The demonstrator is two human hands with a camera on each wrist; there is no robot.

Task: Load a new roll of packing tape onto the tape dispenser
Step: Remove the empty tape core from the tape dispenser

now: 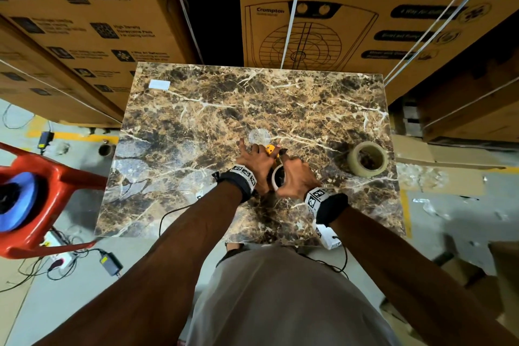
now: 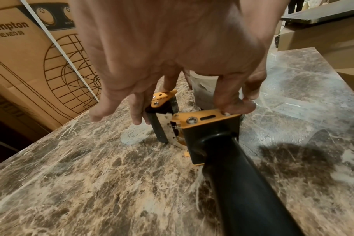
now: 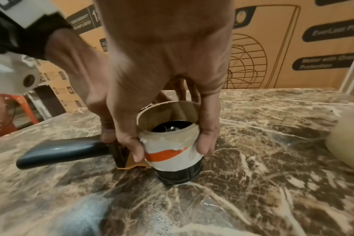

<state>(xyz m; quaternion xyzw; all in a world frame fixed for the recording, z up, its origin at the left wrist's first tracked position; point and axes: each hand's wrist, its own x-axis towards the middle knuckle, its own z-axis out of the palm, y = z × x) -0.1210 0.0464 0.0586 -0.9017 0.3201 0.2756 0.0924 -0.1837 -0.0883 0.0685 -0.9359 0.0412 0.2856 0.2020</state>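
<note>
While your left hand (image 1: 254,161) holds the tape dispenser (image 2: 208,121), your right hand (image 1: 297,177) grips its cardboard core (image 3: 168,151) — new roll (image 1: 365,171) well rightward.

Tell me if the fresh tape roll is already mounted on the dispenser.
No, the fresh tape roll sits alone on the table, apart from the dispenser, whose hub carries only an empty core.

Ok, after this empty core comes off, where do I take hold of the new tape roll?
Take the tape roll by its outer wall, thumb on one side and fingers opposite, coming down from above with the right hand. It lies flat on the table, hole facing up, clear to that hand's right, so its round sides look free.
</note>
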